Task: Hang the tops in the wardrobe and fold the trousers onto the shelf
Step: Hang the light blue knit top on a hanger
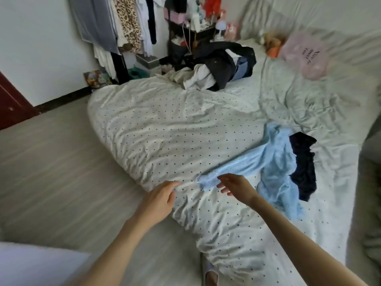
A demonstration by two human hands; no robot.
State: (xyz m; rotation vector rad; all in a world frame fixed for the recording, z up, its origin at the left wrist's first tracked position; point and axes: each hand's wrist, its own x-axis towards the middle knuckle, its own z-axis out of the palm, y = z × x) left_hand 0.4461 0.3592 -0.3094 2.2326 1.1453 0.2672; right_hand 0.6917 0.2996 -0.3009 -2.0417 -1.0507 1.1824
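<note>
Two bare hands reach over the near edge of the bed (165, 129), neither holding anything. The left hand (159, 198) hovers above the dotted sheet with fingers loosely extended and close together; the right hand (235, 185) has its fingers slightly spread just over the cuff of a pale blue knitted top (274, 162), though whether the fingertips touch the sleeve cannot be told. That top lies crumpled on the bed with one sleeve stretched toward the hands, and a dark garment (304, 162) lies partly under it. At the far side a heap of dark and white clothes (218, 67) waits unsorted.

By the look of it the job is barely under way: some garments hang on the rail (127, 23) (perhaps put there already, perhaps not), yet nothing on the bed looks folded, and no shelf is in view.

A pink plastic bag (305, 54) carries dark lettering, too blurred to read.
</note>
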